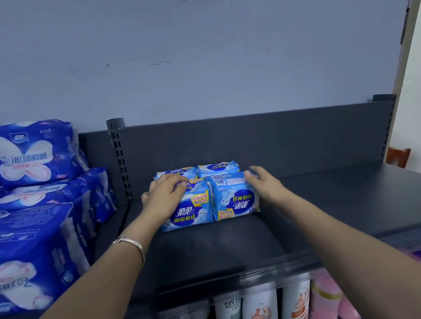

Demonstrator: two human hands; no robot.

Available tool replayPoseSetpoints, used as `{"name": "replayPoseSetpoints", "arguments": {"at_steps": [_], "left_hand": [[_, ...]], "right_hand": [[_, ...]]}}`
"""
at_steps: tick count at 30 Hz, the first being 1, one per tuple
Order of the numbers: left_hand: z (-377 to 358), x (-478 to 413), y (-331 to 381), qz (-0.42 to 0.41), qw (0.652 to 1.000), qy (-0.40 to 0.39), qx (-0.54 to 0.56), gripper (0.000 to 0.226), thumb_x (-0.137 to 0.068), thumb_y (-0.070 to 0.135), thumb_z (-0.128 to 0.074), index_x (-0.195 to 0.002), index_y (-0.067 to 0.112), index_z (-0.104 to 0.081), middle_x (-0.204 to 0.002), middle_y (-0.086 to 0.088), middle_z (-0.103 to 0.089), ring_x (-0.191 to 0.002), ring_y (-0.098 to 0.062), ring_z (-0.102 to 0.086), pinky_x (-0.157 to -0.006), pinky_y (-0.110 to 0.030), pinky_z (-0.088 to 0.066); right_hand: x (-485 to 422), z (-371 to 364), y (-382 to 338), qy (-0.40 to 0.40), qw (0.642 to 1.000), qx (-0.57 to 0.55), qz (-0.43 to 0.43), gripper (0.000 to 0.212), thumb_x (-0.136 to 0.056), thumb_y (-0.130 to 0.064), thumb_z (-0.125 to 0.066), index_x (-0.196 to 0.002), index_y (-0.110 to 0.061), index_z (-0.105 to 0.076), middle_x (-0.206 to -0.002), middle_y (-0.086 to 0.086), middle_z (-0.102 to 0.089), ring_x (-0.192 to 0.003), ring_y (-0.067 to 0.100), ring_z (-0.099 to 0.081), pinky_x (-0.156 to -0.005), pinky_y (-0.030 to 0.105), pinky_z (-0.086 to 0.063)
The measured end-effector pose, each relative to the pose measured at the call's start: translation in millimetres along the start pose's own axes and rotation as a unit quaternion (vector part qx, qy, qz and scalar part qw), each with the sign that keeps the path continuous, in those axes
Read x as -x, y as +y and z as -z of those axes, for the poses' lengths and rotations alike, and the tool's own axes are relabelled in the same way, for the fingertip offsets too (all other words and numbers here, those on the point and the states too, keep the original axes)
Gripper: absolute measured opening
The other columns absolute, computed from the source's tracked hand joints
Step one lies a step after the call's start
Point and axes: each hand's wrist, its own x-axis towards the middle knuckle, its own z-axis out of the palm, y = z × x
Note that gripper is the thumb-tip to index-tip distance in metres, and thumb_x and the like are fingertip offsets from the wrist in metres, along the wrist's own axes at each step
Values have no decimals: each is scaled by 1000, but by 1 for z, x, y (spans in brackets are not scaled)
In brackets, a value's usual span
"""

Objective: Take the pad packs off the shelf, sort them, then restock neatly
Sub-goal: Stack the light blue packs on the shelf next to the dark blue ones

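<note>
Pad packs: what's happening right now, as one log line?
left hand: rests on front-left pack | right hand: touches front-right pack | back packs: two, on shelf

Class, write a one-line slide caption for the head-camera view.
Left hand and right hand touch light-blue pad packs grouped on a dark shelf.

Light-blue pad packs (pixel 209 198), dark-grey shelf (pixel 338 198)
</note>
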Motion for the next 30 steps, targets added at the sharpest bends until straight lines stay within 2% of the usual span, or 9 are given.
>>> {"name": "replayPoseSetpoints", "arguments": {"at_steps": [4,8,11,14,18,21,23,25,30], "left_hand": [[-2,6,2,-8,1000,-13,4,28,-99,34,-38,-114,30,-62,-132,12,-48,-128,-17,-32,-103,-36,-21],[-2,6,5,-22,999,24,-3,29,-100,30,-37,-113,29,-63,-129,11,-51,-127,-14,-34,-101,-34,-19],[-3,5,9,-42,998,34,-38,25,-98,26,-42,-111,31,-63,-129,10,-49,-128,-13,-32,-101,-32,-17],[-8,8,17,-86,993,38,-73,23,-94,26,-50,-110,33,-64,-130,12,-48,-130,-11,-30,-103,-30,-12],[-17,15,38,-196,973,81,-88,25,-89,20,-58,-110,28,-66,-130,5,-50,-130,-18,-33,-103,-30,-11],[-21,16,59,-250,963,64,-75,38,-87,20,-60,-125,26,-58,-139,-1,-43,-133,-22,-30,-106,-35,-20],[-28,14,76,-250,967,8,-47,56,-87,26,-61,-140,28,-40,-148,-5,-29,-138,-23,-23,-108,-35,-23],[-37,13,93,-227,972,-54,33,78,-84,34,-66,-148,30,-21,-153,-7,-15,-142,-21,-15,-111,-34,-22],[-49,4,126,-136,966,-116,188,94,-75,31,-77,-148,29,-18,-142,-6,-30,-133,-16,-31,-97,-20,-26]], "right_hand": [[2,9,9,-11,1000,-5,-1,52,-92,-36,-56,-141,-25,-42,-146,4,-43,-128,21,-47,-108,40,-38],[14,8,4,-64,946,300,108,86,-78,-45,-71,-148,-40,-21,-159,-9,-7,-146,23,-9,-115,48,-21],[23,-5,-5,-13,871,458,177,75,-80,-50,-66,-144,-36,-28,-150,-7,-28,-141,24,-21,-108,48,-29],[27,-9,-7,55,857,475,190,52,-89,-38,-62,-133,-25,-38,-131,-3,-41,-126,28,-37,-82,38,-46],[29,11,-3,126,928,320,147,39,-87,-36,-65,-113,-16,-45,-111,2,-51,-101,28,-52,-73,37,-44],[27,34,4,139,987,-53,53,38,-81,-36,-72,-101,-15,-48,-104,3,-63,-91,23,-62,-73,41,-53],[29,45,4,79,960,-269,-8,36,-83,-35,-71,-107,-14,-54,-111,9,-66,-92,25,-67,-64,40,-57],[35,53,2,32,933,-357,-44,26,-89,-34,-64,-109,-17,-59,-106,7,-70,-88,22,-68,-59,33,-56],[49,63,0,-67,932,-348,-78,27,-89,-36,-64,-109,-18,-63,-87,-1,-73,-74,16,-71,-61,27,-57]]}}
